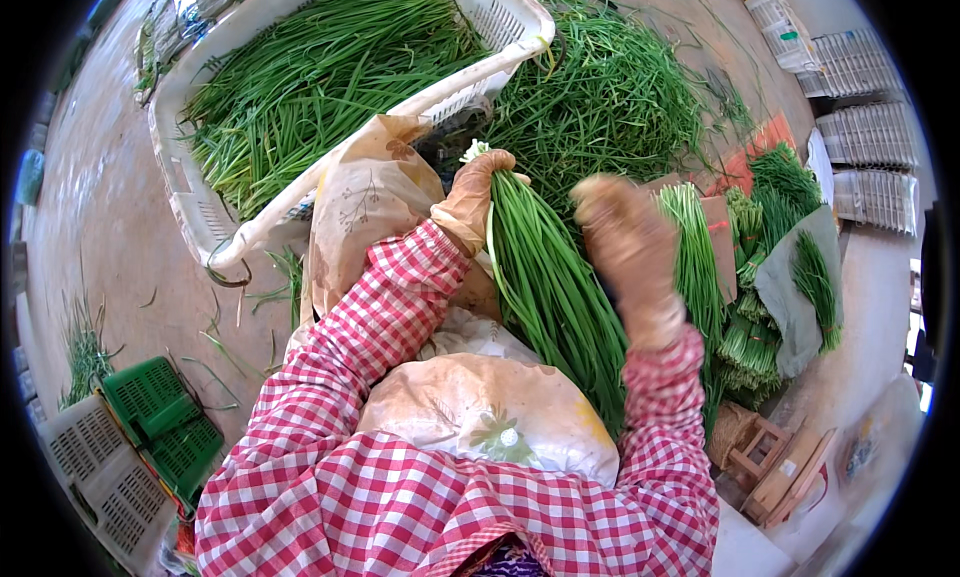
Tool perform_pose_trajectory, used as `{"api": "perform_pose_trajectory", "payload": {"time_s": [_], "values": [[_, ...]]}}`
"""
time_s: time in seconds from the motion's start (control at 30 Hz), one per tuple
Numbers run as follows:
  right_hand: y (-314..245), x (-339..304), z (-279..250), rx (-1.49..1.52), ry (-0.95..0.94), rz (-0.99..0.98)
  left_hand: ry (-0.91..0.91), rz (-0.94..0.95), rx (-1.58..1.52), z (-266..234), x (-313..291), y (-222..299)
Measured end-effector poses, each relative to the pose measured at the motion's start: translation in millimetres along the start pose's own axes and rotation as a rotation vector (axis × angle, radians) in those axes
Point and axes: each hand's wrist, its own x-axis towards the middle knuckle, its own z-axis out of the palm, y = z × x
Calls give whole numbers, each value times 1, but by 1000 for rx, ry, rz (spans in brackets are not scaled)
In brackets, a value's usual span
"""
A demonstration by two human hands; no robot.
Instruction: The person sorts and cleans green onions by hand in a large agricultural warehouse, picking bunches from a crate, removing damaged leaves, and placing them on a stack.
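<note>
My left hand [472,199], in a tan rubber glove, grips the pale top end of a thick bundle of long green stalks [553,292] that slants down across my lap. My right hand [628,257], also gloved and blurred, is against the right side of the same bundle near its middle. Both sleeves are red and white check. A stained floral apron [480,402] covers my lap under the bundle.
A white plastic crate [200,212] full of loose green stalks lies tilted at upper left. A big loose heap of stalks [610,87] is behind my hands. Tied bunches [750,337] are stacked at right. Green and grey crates [150,427] sit lower left; a small wooden stool [760,452] lower right.
</note>
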Motion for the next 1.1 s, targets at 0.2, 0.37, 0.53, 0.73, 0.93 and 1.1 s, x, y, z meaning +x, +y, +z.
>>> {"api": "perform_pose_trajectory", "payload": {"time_s": [0.2, 0.37, 0.53, 0.73, 0.93, 1.1], "values": [[-33, -51, 53, -602, -259, -94, -28, 123, 157, 11, -6, -5], [-52, -50, -8, 391, -597, 313, -320, 223, 165, 19, -22, 4], [-71, -26, -85, 1134, -3, 328, -608, 185, 174, 18, -21, -6], [-28, -8, -15, -308, 174, -167, -578, 290, 336, 40, -51, -5], [-43, -19, 9, -170, -26, -99, -565, 223, 310, 63, -72, -16], [-41, -20, -4, -132, -197, 31, -487, 608, 374, 85, -92, 19]]}}
